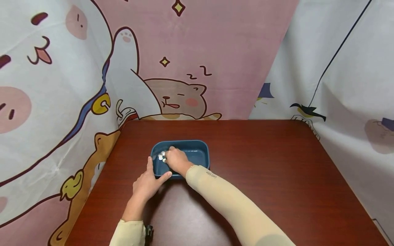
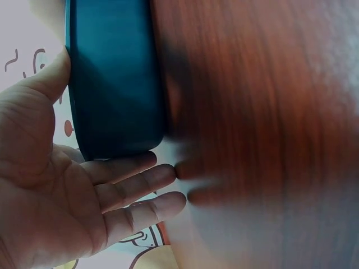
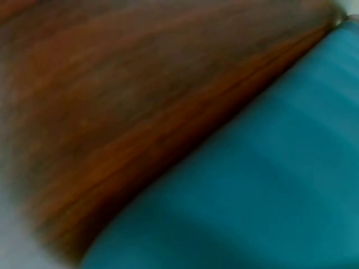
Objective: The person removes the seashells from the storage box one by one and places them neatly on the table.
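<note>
A dark blue rectangular container (image 1: pixel 197 145) stands on the table, with several small white pieces (image 1: pixel 161 156) inside at its left end. My right hand (image 1: pixel 176 160) reaches down into it, fingers bent and right beside the white pieces. The fingertips are hidden, and I cannot tell whether they hold a piece. My left hand (image 1: pixel 147 182) rests against the container's left front corner, thumb at the rim. In the left wrist view its fingers (image 2: pixel 140 182) stretch out straight along the container's end. The right wrist view shows the container's outer wall (image 3: pixel 252 179), not the hand.
The reddish-brown wooden table (image 1: pixel 271 177) extends to both sides of the container. Behind it and along the sides hangs a cartoon-printed cloth (image 1: pixel 227 61). A dark band (image 1: pixel 149 234) sits at the left wrist, and pale sleeves (image 1: pixel 227 198) cover the forearms.
</note>
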### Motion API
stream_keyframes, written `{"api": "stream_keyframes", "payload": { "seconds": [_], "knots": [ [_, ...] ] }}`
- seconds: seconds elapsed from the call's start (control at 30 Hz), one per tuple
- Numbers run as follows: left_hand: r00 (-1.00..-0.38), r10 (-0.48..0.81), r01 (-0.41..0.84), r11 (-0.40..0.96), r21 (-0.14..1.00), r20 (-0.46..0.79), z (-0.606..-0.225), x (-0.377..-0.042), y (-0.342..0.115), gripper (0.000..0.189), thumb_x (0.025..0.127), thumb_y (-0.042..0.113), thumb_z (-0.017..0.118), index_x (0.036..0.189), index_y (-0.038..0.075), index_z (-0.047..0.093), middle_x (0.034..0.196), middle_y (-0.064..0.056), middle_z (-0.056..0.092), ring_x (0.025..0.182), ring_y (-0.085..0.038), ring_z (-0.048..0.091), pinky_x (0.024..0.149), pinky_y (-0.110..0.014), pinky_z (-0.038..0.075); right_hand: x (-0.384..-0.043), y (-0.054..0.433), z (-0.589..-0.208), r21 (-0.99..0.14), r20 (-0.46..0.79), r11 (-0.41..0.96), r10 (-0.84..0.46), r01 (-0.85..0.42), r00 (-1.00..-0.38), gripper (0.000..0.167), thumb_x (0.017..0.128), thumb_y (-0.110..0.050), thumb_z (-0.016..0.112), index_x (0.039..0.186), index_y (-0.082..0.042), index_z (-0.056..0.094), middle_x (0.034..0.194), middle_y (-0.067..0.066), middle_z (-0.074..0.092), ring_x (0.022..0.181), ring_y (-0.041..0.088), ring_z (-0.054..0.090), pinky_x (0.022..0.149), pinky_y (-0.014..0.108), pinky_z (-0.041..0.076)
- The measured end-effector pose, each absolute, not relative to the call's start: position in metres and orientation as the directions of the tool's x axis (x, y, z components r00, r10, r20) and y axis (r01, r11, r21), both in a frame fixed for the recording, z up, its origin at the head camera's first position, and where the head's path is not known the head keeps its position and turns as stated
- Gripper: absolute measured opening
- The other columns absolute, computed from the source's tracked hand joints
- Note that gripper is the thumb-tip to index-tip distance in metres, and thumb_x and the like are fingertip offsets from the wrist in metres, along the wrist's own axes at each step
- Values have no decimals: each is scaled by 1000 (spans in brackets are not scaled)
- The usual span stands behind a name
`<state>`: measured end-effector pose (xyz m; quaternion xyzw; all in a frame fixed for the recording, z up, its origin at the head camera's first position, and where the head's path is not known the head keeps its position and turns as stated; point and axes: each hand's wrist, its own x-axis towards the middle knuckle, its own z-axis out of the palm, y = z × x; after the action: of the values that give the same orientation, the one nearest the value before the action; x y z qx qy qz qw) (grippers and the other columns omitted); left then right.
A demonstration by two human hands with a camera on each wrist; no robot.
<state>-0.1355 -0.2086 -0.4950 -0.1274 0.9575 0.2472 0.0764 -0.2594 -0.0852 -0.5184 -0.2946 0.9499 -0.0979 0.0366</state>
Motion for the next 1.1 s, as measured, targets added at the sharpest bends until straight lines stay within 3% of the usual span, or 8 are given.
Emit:
{"api": "stream_keyframes", "payload": {
  "seconds": [0.1, 0.33, 0.5, 0.7, 0.9, 1.1],
  "knots": [
    [-956, -205, -281, 844, 457, -209, -496, -135, -209, 124, 92, 80, 61, 172, 4, 3, 143, -34, 63, 110, -45, 71, 92, -68, 51, -258, -85, -519, -195, -8, 810, -565, -553, -825, 22, 104, -35, 71, 115, -19, 82, 109, 4, 68, 99, 19, 71, 87, 36, 61],
    [-955, -207, -285, 839, 463, -212, -499, -135, -210, 129, 88, 88, 56, 172, 5, 2, 143, -33, 64, 113, -44, 71, 92, -67, 50, -255, -84, -518, -218, -41, 766, -627, -605, -778, 33, 103, -45, 71, 132, -29, 77, 120, -2, 71, 111, 14, 68, 94, 37, 60],
    [-956, -209, -283, 839, 465, -204, -499, -135, -210, 132, 86, 93, 53, 172, 7, 2, 140, -32, 66, 110, -43, 71, 92, -67, 50, -255, -84, -516, -221, -16, 720, -678, -658, -735, 22, 102, -39, 74, 121, -31, 81, 114, -6, 75, 109, 11, 69, 93, 37, 60],
    [-957, -211, -282, 840, 463, -199, -497, -135, -210, 132, 86, 92, 54, 172, 6, 3, 138, -32, 67, 108, -42, 72, 89, -65, 51, -256, -86, -514, -294, -40, 721, -665, -627, -746, 13, 103, -34, 73, 107, -26, 82, 104, -8, 78, 99, 11, 72, 88, 35, 60],
    [-958, -209, -280, 841, 463, -198, -496, -135, -209, 131, 86, 91, 55, 172, 6, 4, 133, -31, 69, 104, -40, 73, 86, -63, 52, -255, -86, -512, -351, -117, 750, -630, -561, -768, 14, 104, -33, 72, 112, -22, 77, 108, -7, 77, 95, 9, 72, 86, 33, 59],
    [-957, -213, -283, 838, 467, -199, -498, -135, -210, 129, 88, 89, 57, 172, 6, 4, 136, -32, 68, 106, -41, 72, 87, -63, 52, -254, -85, -513, -336, -137, 759, -625, -558, -768, 16, 104, -31, 73, 115, -21, 76, 110, -6, 78, 97, 11, 73, 86, 35, 60]
  ]
}}
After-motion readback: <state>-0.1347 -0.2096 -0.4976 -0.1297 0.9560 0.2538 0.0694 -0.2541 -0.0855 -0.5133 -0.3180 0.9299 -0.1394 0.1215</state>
